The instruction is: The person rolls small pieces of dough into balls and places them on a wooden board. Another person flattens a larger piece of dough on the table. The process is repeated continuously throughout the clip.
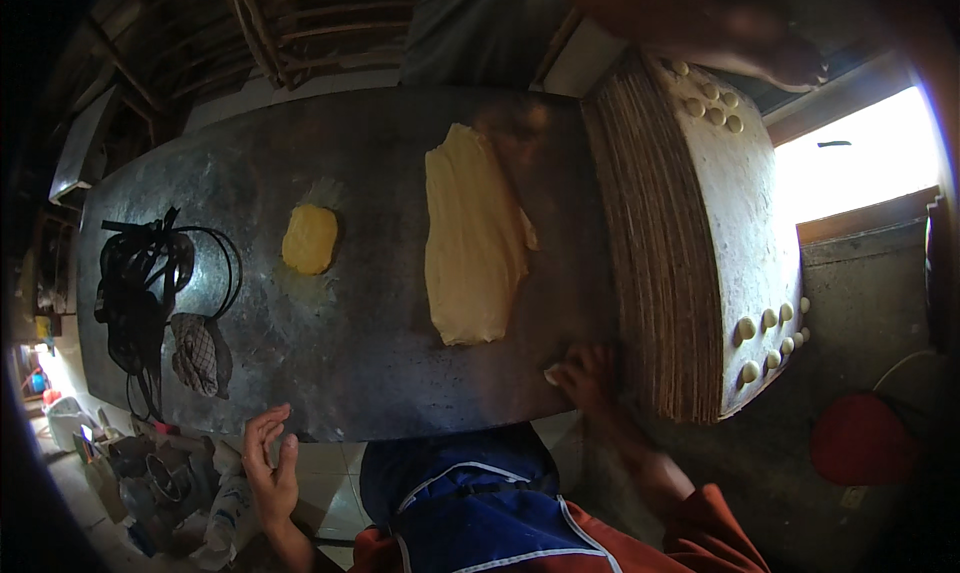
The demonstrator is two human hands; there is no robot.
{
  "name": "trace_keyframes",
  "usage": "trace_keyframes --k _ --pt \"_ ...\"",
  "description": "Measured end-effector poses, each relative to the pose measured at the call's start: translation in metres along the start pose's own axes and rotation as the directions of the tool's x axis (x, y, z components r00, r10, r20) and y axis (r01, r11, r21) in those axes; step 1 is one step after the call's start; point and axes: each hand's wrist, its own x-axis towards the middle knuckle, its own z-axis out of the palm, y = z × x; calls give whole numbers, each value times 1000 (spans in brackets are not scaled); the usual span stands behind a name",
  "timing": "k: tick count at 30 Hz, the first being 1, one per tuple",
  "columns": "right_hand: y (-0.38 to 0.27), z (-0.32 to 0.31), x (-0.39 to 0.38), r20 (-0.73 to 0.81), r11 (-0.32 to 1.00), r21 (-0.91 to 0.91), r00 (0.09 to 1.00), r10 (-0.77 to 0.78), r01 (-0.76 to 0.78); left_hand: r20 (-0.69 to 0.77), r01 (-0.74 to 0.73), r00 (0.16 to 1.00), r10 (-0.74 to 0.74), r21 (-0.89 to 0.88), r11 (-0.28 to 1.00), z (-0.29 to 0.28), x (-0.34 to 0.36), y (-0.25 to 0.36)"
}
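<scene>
A long slab of pale yellow dough (465, 243) lies flat on the dark metal table (380, 373), its right edge ragged. To its left sits a rounded yellow lump of fat (311, 238) with a greasy smear around it. My left hand (268, 463) is at the table's near edge, fingers loosely curved, thumb apart and nothing in it. Near the table's right front corner, my right hand (590, 373) is closed on a small pale piece of dough (552, 374), mostly hidden by the fingers.
Dark cables (150, 283) and a patterned cloth (198, 355) lie on the table's left. A tall stack of thin boards (655, 243) stands at right, with several dough balls (748, 329) on top. A co-worker's arm (700, 28) reaches across beyond it. Containers (165, 483) stand lower left.
</scene>
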Motion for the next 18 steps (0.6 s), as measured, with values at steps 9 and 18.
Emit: trace_keyframes --k 9,18 --pt "-67 48 4 164 903 374 973 162 -213 58 -51 997 52 -10 999 -4 26 -6" --pt "-73 62 53 -43 941 281 977 208 -188 136 -114 986 98 110 987 0 41 8"
